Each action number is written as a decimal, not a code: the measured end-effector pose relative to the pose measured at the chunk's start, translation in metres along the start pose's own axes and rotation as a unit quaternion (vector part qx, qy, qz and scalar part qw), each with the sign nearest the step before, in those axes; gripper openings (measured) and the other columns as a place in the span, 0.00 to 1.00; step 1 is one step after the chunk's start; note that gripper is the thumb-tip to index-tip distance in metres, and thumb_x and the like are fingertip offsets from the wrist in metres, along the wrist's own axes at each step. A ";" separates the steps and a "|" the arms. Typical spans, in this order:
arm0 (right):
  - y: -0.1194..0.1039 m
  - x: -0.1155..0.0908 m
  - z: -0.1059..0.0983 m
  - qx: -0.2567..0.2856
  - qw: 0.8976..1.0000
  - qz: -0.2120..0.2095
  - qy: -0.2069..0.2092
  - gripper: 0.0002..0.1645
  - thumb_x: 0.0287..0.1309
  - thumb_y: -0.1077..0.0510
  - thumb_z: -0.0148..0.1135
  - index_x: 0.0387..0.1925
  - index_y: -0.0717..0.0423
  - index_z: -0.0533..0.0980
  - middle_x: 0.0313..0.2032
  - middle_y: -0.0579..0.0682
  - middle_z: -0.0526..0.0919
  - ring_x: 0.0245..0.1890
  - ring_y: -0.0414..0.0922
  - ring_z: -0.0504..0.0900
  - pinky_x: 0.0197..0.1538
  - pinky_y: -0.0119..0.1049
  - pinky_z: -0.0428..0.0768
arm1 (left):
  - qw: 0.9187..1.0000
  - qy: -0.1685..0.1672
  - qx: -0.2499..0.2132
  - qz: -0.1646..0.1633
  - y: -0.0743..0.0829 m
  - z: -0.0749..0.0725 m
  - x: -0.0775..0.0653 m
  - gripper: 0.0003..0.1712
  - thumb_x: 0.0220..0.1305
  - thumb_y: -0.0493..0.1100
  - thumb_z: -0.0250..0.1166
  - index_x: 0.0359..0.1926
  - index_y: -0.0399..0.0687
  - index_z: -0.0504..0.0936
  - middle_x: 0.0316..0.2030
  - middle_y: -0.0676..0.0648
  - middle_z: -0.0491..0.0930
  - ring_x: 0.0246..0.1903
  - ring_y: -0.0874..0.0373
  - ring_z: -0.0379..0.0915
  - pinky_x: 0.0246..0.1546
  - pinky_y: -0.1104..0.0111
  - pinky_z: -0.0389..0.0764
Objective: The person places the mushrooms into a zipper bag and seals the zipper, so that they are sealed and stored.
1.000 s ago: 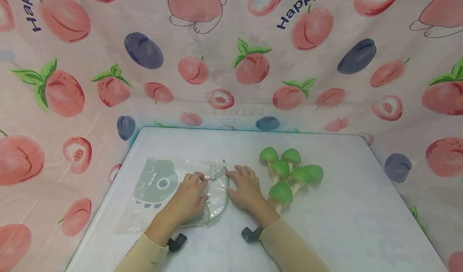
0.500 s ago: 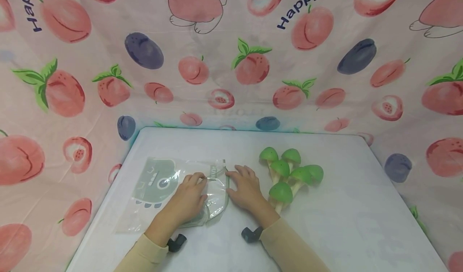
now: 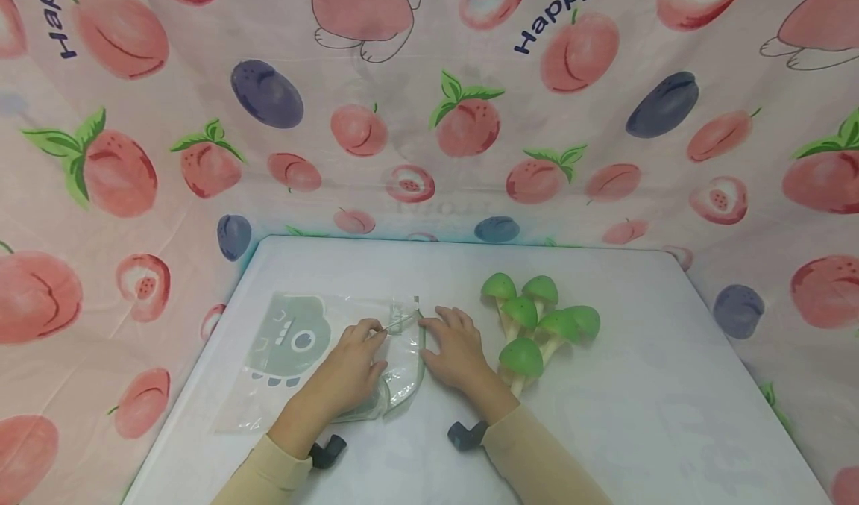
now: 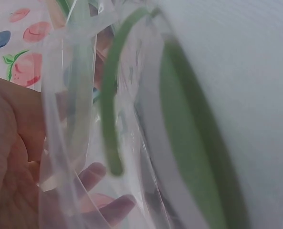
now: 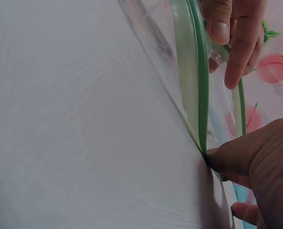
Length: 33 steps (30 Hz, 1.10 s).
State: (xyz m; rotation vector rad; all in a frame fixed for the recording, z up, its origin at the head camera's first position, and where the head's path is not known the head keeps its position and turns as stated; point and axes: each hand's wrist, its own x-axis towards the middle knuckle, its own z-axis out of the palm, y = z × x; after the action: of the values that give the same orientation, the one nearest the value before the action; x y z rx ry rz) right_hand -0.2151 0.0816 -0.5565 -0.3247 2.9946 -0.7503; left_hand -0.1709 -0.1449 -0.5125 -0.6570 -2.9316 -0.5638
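Note:
A clear zip bag with a grey-green cartoon monster print lies flat on the left of the white table, its mouth facing right. The mouth gapes between two green zip strips, one raised above the other. My left hand lies over the bag and pinches the raised lip; in the left wrist view its fingers show through the clear film. My right hand pinches the far corner of the mouth, with the thumb on the green strip.
Several green-capped toy mushrooms with pale stems lie in a cluster just right of my right hand. The white table meets a fruit-printed cloth at its back and sides. Black wrist devices sit at both cuffs.
The raised lip of the bag by my left fingers has shifted slightly, from bowed to straighter. Both hands stay nearly in place, and the mushrooms have not moved.

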 end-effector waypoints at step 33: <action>0.000 0.001 0.000 -0.004 1.000 -0.001 -0.006 0.32 0.66 0.44 0.67 0.71 0.35 0.77 0.81 0.53 0.65 0.83 0.63 0.56 0.78 0.71 0.62 | 0.999 0.017 -0.031 -0.001 0.000 -0.007 0.003 0.32 0.65 0.43 0.78 0.68 0.40 0.81 0.65 0.44 0.75 0.62 0.45 0.75 0.62 0.53 0.84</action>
State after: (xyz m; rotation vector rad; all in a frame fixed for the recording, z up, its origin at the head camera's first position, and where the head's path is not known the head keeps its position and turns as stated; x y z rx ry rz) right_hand -0.2159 0.0816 -0.5567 -0.3321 2.9872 -0.7348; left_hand -0.1739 -0.1463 -0.5051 -0.6458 -2.8939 -0.6629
